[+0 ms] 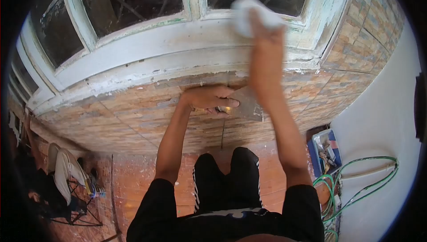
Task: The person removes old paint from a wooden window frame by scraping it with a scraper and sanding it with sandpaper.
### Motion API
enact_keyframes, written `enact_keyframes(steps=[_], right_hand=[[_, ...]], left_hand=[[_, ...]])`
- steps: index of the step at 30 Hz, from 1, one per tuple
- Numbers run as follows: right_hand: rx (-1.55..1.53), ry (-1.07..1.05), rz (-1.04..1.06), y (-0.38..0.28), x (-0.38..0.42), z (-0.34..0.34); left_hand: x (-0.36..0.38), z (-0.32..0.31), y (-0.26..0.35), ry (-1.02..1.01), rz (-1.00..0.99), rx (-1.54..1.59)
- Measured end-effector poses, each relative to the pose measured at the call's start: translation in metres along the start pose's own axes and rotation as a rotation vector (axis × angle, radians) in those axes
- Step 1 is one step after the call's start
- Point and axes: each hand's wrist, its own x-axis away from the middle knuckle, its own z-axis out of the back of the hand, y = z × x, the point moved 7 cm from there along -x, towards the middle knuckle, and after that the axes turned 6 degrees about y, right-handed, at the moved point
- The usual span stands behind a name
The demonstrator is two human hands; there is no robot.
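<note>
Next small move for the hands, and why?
Probably slide the white, rounded pad in the right hand sideways along the patchy white window frame: it's already at the lower rail, where discoloured patches show, though blur hides contact. The left hand holds the flat grey scraper-like blade lower, out of the way.

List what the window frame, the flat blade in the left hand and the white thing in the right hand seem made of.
Window frame: probably wood, under worn white paint with greenish patches showing.
Flat blade: likely metal, given its thin, straight-edged sheet and dull grey finish.
White thing: perhaps cloth or paper, plain white, but blur leaves it open.
</note>
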Motion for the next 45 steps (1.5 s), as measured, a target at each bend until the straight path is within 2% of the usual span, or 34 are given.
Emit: enact_keyframes(steps=[3,4,5,6,7,9,11,12,15,16,19,22,23,24,25,26,28,29,31,32,34,37,38,41,42,45], right_hand=[[-0.383,-0.276,0.041,0.124,-0.021,-0.029],[-0.02,-0.057,0.072,0.086,-0.009,-0.019],[0.371,-0.054,0.36,0.034,0.008,-0.025],[0.756,0.054,0.651,-0.018,0.028,-0.03],[0.646,0.0,0.696,-0.033,0.035,-0.038],[0.518,-0.112,0.691,-0.025,0.025,-0.019],[0.542,-0.068,0.436,-0.007,0.004,0.015],[0.61,0.027,0.537,-0.011,-0.001,0.027],[0.698,0.124,0.659,-0.016,0.005,0.012],[0.68,0.068,0.543,-0.013,0.003,0.004],[0.601,0.039,0.734,-0.025,0.041,-0.074],[0.698,-0.072,0.767,-0.018,0.029,-0.037],[0.638,-0.027,0.53,-0.004,0.012,-0.006],[0.299,-0.253,0.39,0.043,-0.013,-0.003],[0.015,-0.242,0.153,0.041,-0.019,0.009],[0.049,-0.047,0.1,0.03,-0.013,0.014],[0.304,0.109,0.322,-0.009,0.012,-0.017],[0.697,0.074,0.711,-0.024,0.03,-0.044],[0.332,0.036,0.329,-0.012,0.008,-0.018],[0.149,0.017,0.143,-0.003,-0.006,-0.003],[0.643,0.045,0.667,-0.017,-0.012,0.022],[0.791,0.16,0.79,-0.018,0.002,0.001],[0.678,0.077,0.833,-0.02,0.008,-0.001],[0.621,-0.071,0.92,-0.008,-0.005,0.014],[0.69,-0.095,0.603,-0.007,-0.019,0.022],[0.804,0.223,0.749,-0.008,0.006,-0.007]], left_hand=[[-0.003,0.005,-0.006,0.048,0.032,-0.004],[-0.003,0.001,-0.005,0.076,0.009,-0.022],[-0.001,0.001,-0.001,0.114,-0.019,-0.044],[-0.001,0.002,0.005,0.158,-0.054,-0.066],[-0.001,-0.002,0.006,0.156,-0.002,-0.078],[0.005,0.001,0.006,0.173,0.107,-0.112],[-0.001,0.008,-0.009,0.131,0.159,-0.114],[-0.002,0.005,-0.01,0.103,0.188,-0.11],[0.004,-0.002,0.005,0.132,0.085,0.009],[0.001,-0.001,0.001,0.122,0.054,0.044],[-0.001,0.013,-0.017,0.155,0.027,-0.016],[0.004,0.002,0.003,0.113,0.025,0.045],[0.006,0.0,0.004,0.144,0.07,0.032],[0.006,0.0,0.007,0.175,0.107,0.019],[0.007,-0.002,0.006,0.203,0.145,0.011],[0.006,-0.004,0.003,0.165,0.12,0.044],[0.002,-0.001,0.002,0.102,0.054,0.106],[0.003,0.001,0.009,0.151,0.032,0.045],[0.014,-0.007,0.019,0.242,0.015,-0.071],[0.024,-0.008,0.022,0.367,-0.027,-0.053],[0.05,-0.02,0.021,0.58,-0.127,-0.05],[0.09,-0.025,0.027,0.848,-0.327,-0.225],[0.099,-0.022,0.032,0.921,-0.398,-0.14],[0.109,-0.002,0.05,1.104,-0.633,0.076],[0.1,0.007,0.056,1.139,-0.736,0.13],[0.08,0.026,0.059,1.201,-0.919,0.175]])
